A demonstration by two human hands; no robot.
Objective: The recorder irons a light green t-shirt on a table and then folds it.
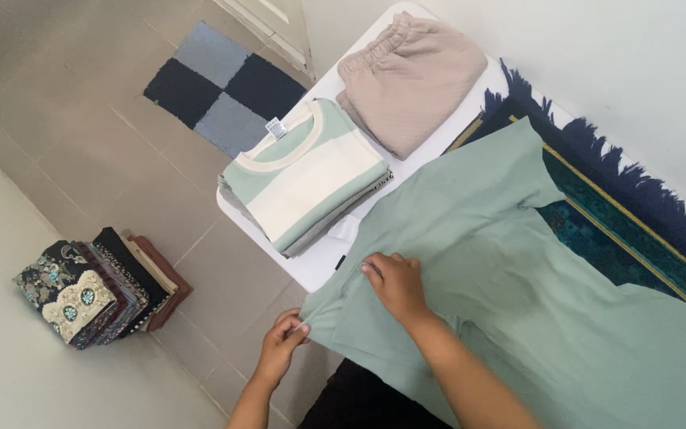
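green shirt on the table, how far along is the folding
Done: a striped green and white top sits folded on a small stack, and beige trousers lie folded beside it on the white table. In hand: the plain green shirt is spread out, the left hand pinching its near edge, the right hand pressing on it. Left: this shirt shows no finished fold.

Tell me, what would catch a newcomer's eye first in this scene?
First, the large mint-green garment spread across the white table, with the left hand pinching its near corner and the right hand pressing flat on it. Behind it lie a folded green-and-cream striped top and a folded beige garment. On the floor to the left stands a stack of patterned fabrics.
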